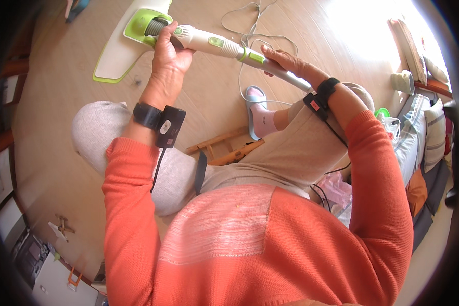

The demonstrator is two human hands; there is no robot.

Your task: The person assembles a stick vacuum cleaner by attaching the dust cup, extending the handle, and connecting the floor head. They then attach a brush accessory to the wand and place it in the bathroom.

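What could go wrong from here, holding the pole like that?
The cord trails past the slipper and might snag it. The right-wrist box sits close to the pole, so they may knock together. The white-and-green head could swing if the left hand, gripping near it, loosens.
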